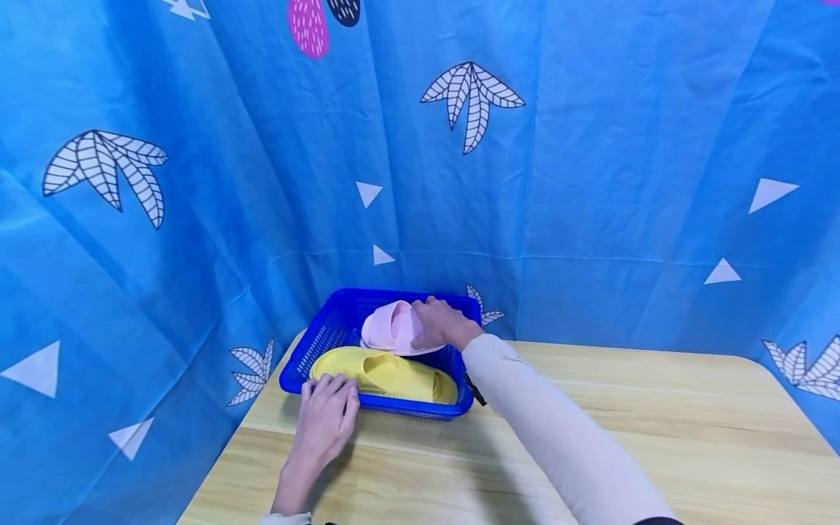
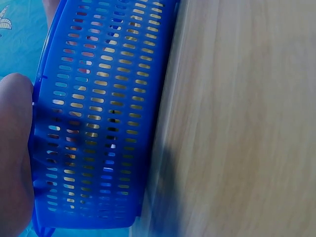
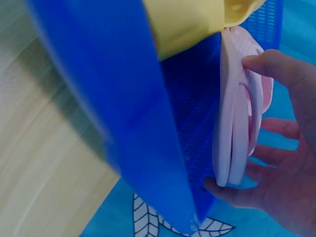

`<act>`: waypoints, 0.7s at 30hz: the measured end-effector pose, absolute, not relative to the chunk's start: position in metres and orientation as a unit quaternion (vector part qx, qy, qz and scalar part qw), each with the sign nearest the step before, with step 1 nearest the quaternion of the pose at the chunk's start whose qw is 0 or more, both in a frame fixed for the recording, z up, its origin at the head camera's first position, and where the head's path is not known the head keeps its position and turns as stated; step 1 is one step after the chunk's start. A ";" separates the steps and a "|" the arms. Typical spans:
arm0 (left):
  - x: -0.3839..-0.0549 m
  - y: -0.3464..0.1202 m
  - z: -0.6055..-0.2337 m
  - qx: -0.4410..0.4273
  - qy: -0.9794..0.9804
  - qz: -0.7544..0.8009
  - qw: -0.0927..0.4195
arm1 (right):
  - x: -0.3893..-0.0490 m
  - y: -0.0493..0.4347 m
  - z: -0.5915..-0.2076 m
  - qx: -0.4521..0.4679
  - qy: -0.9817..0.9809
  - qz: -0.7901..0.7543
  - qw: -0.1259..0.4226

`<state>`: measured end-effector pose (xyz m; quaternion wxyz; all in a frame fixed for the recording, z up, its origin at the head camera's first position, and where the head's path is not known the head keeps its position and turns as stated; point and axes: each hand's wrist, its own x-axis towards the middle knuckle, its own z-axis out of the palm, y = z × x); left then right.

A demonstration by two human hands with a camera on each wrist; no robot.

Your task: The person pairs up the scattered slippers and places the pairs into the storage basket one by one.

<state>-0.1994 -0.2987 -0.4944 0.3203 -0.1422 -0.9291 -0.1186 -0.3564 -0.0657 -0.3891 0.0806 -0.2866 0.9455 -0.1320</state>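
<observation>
A blue plastic basket (image 1: pixel 315 340) with slotted walls stands on the table. Inside it, along the near wall, lie yellow slippers (image 1: pixel 407 378); a pair of pink slippers (image 1: pixel 380 328) is behind them, toward the far wall. My right hand (image 1: pixel 441 322) reaches in from the right and holds the pink slippers. In the right wrist view its thumb presses on one slipper's strap, and the other fingers of the hand (image 3: pixel 281 163) go round the pair, which is pressed together on edge. My left hand (image 1: pixel 326 417) grips the basket's near rim at the left, fingertips bent over it beside the yellow slippers.
The light wooden table (image 1: pixel 630 430) extends to the right and in front of the basket. A blue patterned curtain (image 1: pixel 590 182) hangs close behind the basket and down the left side. A small black strap (image 1: pixel 475 391) shows at the basket's right side.
</observation>
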 end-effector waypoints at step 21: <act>-0.210 -0.313 -0.498 -0.145 -0.922 -0.149 0.328 | -0.352 -0.038 -0.395 -0.336 0.921 -0.182 0.079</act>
